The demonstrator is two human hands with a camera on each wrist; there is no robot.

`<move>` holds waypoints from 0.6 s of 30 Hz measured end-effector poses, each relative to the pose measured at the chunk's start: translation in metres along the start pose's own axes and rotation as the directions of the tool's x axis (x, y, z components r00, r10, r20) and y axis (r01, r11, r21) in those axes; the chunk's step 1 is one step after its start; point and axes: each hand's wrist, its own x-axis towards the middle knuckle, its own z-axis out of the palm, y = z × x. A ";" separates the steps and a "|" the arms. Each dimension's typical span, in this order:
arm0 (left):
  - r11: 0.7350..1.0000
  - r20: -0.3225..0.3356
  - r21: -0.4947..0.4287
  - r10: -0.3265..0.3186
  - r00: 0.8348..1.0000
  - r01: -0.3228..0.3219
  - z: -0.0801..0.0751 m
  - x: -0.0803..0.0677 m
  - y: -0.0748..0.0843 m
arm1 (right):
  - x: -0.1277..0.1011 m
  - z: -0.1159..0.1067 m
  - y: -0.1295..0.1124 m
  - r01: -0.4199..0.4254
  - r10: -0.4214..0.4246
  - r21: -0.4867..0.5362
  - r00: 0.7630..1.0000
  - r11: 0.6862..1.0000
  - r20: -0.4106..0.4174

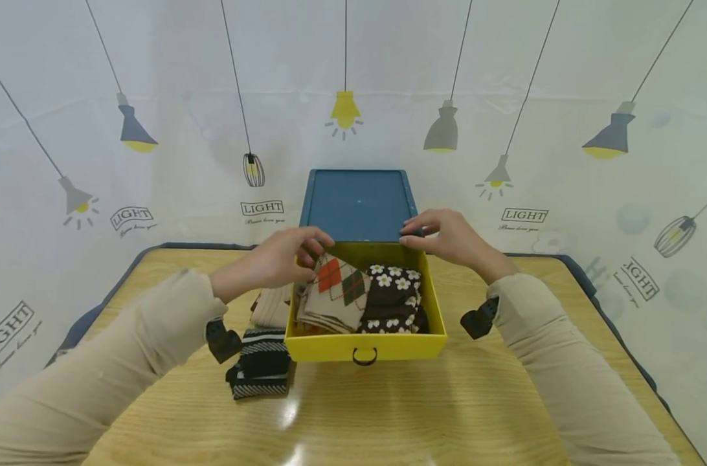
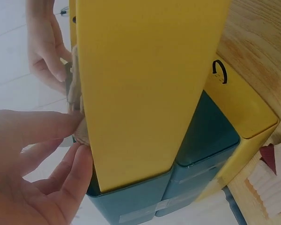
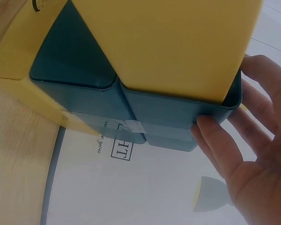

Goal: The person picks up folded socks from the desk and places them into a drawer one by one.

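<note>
In the head view, a yellow drawer [image 1: 365,347] with a black loop handle stands out from a blue casing [image 1: 359,207]. Inside it, beige argyle socks [image 1: 344,294] lie folded on the left, beside dark brown socks with white flowers [image 1: 391,291]. My left hand [image 1: 286,255] reaches over the drawer's left wall. Its thumb and fingers pinch beige sock fabric [image 2: 83,131] at the drawer edge in the left wrist view. At the casing's right front corner, my right hand [image 1: 449,236] grips the rim, thumb outside, as the right wrist view shows.
Black-and-white patterned socks [image 1: 260,372] and cream ribbed socks [image 1: 272,305] lie on the wooden table [image 1: 388,414], left of the drawer. Below the drawer, another yellow drawer [image 2: 243,105] with a black loop handle shows. A lamp-print curtain [image 1: 202,77] hangs behind.
</note>
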 end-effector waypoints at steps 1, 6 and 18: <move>1.000 -0.007 0.002 0.012 1.000 -0.012 0.000 -0.001 0.000 | 0.000 0.000 0.000 0.000 0.000 0.000 1.000 1.000 -0.001; 0.996 -0.075 -0.012 0.085 0.994 -0.087 0.003 -0.010 -0.004 | 0.000 0.000 0.000 -0.003 0.003 0.008 1.000 1.000 -0.005; 0.952 -0.311 -0.136 0.222 0.924 -0.274 0.021 -0.057 0.016 | -0.001 0.001 0.001 -0.001 0.001 0.009 1.000 1.000 -0.016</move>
